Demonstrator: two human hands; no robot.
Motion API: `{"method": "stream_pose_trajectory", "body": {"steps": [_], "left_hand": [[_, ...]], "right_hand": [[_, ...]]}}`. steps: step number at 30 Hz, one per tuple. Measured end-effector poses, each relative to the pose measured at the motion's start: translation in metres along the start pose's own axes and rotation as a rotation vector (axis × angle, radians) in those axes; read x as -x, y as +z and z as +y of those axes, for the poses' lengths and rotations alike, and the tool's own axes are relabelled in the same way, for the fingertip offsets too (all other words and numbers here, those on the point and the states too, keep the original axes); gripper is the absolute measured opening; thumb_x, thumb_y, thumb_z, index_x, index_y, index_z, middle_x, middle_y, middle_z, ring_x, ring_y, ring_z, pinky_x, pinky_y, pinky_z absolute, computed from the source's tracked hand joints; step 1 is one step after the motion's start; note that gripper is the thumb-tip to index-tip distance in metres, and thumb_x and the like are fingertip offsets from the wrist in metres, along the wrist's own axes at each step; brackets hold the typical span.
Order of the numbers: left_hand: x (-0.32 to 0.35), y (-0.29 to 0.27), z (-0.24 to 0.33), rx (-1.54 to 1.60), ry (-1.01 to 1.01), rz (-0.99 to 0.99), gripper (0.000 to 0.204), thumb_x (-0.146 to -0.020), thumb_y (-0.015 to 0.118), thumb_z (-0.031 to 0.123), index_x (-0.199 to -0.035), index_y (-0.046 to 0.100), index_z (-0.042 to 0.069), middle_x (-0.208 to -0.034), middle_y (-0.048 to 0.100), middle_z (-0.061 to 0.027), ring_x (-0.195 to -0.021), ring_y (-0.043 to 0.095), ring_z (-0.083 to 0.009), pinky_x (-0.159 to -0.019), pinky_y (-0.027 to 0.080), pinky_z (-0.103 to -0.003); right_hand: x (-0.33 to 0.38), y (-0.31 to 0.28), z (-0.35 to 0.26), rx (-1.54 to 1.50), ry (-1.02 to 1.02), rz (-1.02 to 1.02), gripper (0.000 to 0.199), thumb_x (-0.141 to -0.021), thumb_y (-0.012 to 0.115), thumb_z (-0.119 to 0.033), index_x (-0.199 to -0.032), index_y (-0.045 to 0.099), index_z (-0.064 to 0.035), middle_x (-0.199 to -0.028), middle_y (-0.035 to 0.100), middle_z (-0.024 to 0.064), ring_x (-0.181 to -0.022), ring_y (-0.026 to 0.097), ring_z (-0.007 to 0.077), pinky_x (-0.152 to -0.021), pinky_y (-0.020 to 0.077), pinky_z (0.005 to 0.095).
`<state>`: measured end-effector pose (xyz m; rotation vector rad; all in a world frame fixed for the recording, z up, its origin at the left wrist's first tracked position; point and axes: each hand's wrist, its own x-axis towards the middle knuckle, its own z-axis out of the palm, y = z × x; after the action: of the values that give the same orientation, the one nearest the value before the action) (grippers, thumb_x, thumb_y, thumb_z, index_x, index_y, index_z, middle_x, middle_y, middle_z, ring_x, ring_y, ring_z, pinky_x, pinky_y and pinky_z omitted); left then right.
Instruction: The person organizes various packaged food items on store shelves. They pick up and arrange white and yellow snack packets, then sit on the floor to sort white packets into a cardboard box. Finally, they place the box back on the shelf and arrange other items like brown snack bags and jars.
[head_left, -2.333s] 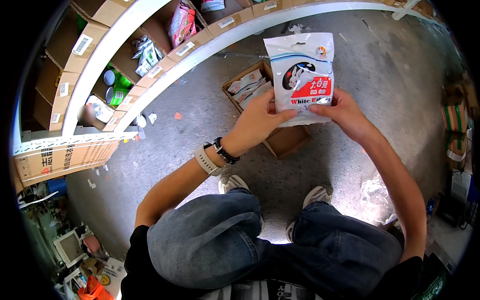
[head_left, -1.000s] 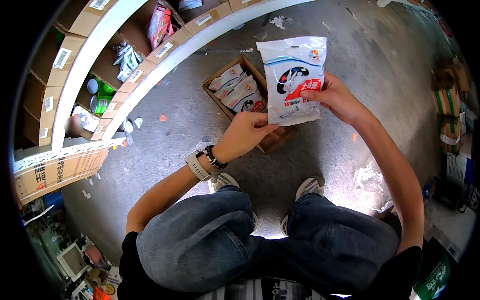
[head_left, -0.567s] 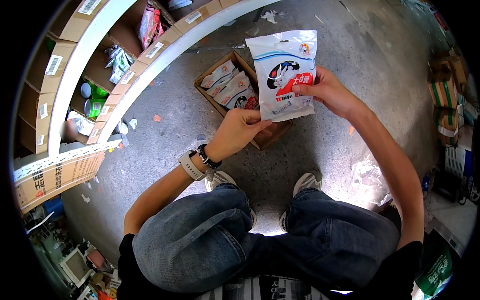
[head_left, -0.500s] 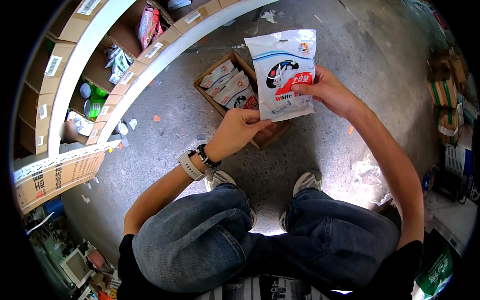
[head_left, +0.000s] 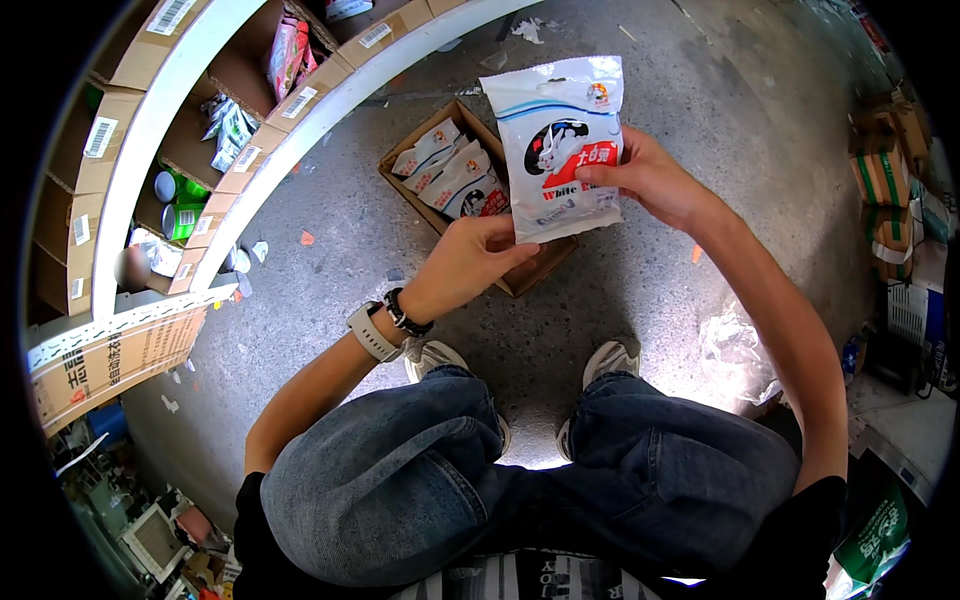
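A white plastic candy bag [head_left: 548,118] with a blue wavy stripe, a black-and-white rabbit picture and a red patch is held up, front toward me. My right hand [head_left: 665,185] grips its right edge, thumb across the front. At the bag's lower left corner, my left hand [head_left: 462,262] pinches the edge between thumb and fingers. Behind and below it, an open cardboard box [head_left: 405,190] stands on the floor. Several similar white bags [head_left: 465,180] lean inside its left part; the held bag and my left hand hide some of the box.
At left, a white-edged shelf [head_left: 285,150] carries cardboard bins with pink packets [head_left: 288,50], silvery packets [head_left: 232,130] and green cans [head_left: 181,220]. Crumpled clear plastic [head_left: 738,355] lies on the floor right of my feet. Stacked boxes [head_left: 880,180] stand far right.
The whole view has shifted slightly. Both hands keep their hold on the candy bag, which stays nearly in place above the box.
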<state>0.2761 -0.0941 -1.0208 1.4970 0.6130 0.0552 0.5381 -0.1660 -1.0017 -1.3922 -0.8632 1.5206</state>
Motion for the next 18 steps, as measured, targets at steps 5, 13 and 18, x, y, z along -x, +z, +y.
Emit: {"method": "stream_pose_trajectory", "body": {"steps": [5,13,18], "left_hand": [[-0.005,-0.009,0.011,0.066,0.068,0.109,0.048,-0.100,0.064,0.023,-0.138,0.051,-0.003,-0.128,0.065,-0.0120,-0.115,0.063,-0.0177,-0.098,0.052,-0.033],[-0.018,-0.028,0.022,0.362,0.148,0.379,0.046,-0.104,0.057,0.035,-0.138,0.056,0.003,-0.125,0.066,-0.0081,-0.112,0.066,-0.0190,-0.097,0.054,-0.034],[-0.018,-0.030,0.021,0.345,0.182,0.409,0.038,-0.105,0.055,0.027,-0.133,0.059,0.001,-0.123,0.068,-0.0079,-0.112,0.066,-0.0168,-0.099,0.053,-0.034]], "right_hand": [[0.000,-0.003,0.006,0.082,0.004,-0.011,0.046,-0.085,0.081,-0.016,-0.126,0.063,-0.0058,-0.119,0.071,0.0100,-0.107,0.068,0.0190,-0.097,0.0520,0.0370],[0.002,0.005,0.007,0.176,0.032,-0.097,0.043,-0.085,0.080,-0.015,-0.124,0.065,-0.0063,-0.116,0.073,0.0088,-0.106,0.067,0.0167,-0.098,0.0514,0.0359],[0.002,0.008,0.003,0.219,0.050,-0.093,0.042,-0.086,0.079,-0.014,-0.124,0.065,-0.0049,-0.117,0.072,0.0101,-0.108,0.068,0.0182,-0.099,0.0513,0.0371]]}}
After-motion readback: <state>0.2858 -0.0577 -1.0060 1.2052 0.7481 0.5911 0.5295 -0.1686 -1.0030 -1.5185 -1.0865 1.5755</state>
